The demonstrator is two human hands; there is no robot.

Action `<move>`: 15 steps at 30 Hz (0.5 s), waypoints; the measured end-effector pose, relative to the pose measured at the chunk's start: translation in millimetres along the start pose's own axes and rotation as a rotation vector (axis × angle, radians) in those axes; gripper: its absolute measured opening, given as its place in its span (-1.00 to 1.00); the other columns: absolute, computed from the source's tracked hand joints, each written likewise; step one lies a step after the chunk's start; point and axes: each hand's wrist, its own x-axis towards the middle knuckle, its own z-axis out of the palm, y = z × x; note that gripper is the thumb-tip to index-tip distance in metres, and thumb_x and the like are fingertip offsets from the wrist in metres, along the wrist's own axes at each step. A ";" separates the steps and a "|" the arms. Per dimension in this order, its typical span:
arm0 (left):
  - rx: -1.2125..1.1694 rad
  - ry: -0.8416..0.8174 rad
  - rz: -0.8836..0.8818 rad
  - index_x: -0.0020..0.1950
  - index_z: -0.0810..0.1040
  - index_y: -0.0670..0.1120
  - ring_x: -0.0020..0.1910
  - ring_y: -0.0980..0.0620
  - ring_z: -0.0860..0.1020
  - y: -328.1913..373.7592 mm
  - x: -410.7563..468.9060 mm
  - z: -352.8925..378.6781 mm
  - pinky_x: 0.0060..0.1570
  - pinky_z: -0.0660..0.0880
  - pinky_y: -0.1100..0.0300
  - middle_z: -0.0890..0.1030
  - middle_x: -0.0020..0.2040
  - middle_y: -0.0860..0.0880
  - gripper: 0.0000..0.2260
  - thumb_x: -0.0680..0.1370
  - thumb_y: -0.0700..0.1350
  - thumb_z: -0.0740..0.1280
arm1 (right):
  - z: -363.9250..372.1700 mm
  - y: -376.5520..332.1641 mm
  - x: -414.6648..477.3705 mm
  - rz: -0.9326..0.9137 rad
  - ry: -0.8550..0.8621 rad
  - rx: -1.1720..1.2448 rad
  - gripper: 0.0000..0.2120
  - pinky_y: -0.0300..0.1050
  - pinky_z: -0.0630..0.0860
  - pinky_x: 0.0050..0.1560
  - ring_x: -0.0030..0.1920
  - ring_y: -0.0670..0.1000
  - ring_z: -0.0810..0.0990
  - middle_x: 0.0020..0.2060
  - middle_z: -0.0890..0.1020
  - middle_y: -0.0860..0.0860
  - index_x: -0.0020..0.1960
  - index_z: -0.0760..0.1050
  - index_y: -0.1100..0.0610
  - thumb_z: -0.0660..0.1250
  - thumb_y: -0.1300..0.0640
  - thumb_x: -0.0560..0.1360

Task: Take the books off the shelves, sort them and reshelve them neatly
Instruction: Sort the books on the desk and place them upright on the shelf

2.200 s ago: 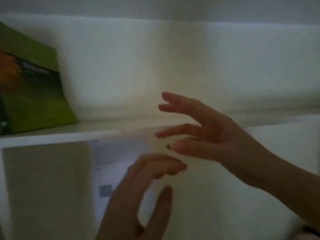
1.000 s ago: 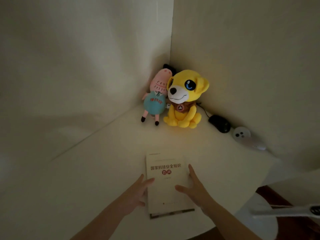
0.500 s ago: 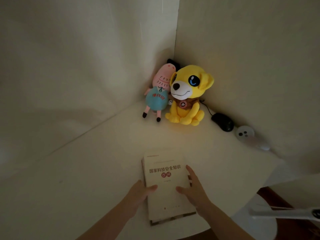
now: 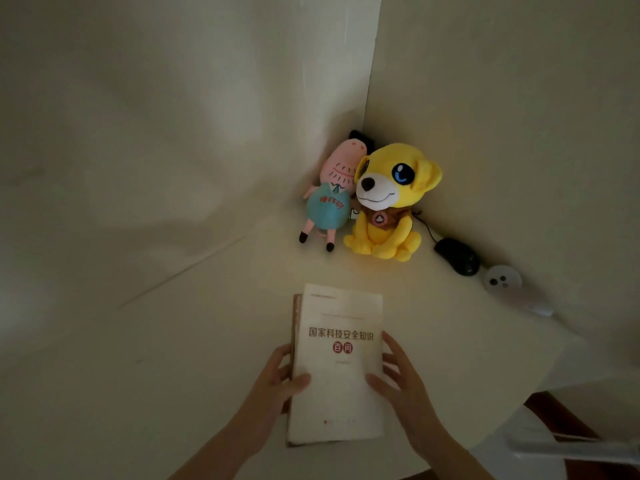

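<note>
Head camera, dim light, looking down at a pale table pushed into a corner between two plain walls.

- Task item: a white book with red Chinese title characters lies flat on the table, cover up, close to the near edge. It sits on a second book, of which I see only a brown strip along the left side and the bottom edge. The two are not quite squared up.
- Left hand: at the left long edge of the white book. The thumb lies across the cover and the fingers curl against the side, so I read it as gripping that edge. I cannot tell whether the fingers also reach the second book.
- Right hand: at the right long edge. The fingers are spread and fairly straight along the side, and the thumb rests flat on the cover. It is touching, not clamped.
- Back corner: a pink plush pig in a teal dress leans on a yellow plush dog; the two touch. Both are well apart from the books.
- Along the right wall: a black computer mouse with its cord running behind the dog, and just beside it a round white gadget with dark dots. I cannot identify it.
- Lower right corner of the frame is blurred.
</note>
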 end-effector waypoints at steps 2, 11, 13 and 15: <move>-0.012 -0.031 0.029 0.23 0.42 -0.02 -0.06 -0.04 0.66 12.5 -6.7 -7.7 -0.22 0.56 0.10 0.67 0.03 -0.08 -0.47 0.28 -0.16 0.42 | -0.5 -17.7 -0.4 -0.056 -0.049 0.017 -0.29 -0.16 0.60 -0.10 0.02 -0.01 0.65 0.16 0.51 -0.01 0.37 0.28 -0.27 0.49 0.07 0.32; 0.050 -0.103 0.293 0.34 0.37 0.01 0.10 -0.10 0.61 89.6 -57.5 -29.9 -0.12 0.57 0.13 0.63 0.14 -0.08 -0.30 0.21 -0.08 0.48 | 26.6 -104.3 -21.1 -0.282 -0.140 0.047 -0.30 -0.16 0.61 -0.09 0.05 -0.07 0.65 0.16 0.57 -0.21 0.34 0.33 -0.26 0.39 0.38 0.44; 0.085 -0.102 0.360 0.38 0.33 0.05 0.11 -0.07 0.60 109.4 -71.1 -33.2 -0.08 0.58 0.12 0.62 0.16 -0.05 -0.30 0.26 -0.10 0.46 | 32.6 -125.6 -27.6 -0.346 -0.140 0.061 -0.37 -0.10 0.62 -0.02 0.08 -0.02 0.63 0.21 0.56 -0.14 0.31 0.43 -0.19 0.40 0.39 0.42; 0.154 -0.111 0.441 0.43 0.25 0.10 0.17 -0.04 0.58 129.6 -85.5 -34.6 0.03 0.57 0.09 0.58 0.23 -0.01 -0.31 0.35 -0.10 0.43 | 38.7 -147.4 -34.6 -0.408 -0.145 0.084 -0.42 -0.05 0.62 0.00 0.10 0.00 0.62 0.23 0.54 -0.12 0.27 0.51 -0.15 0.41 0.39 0.41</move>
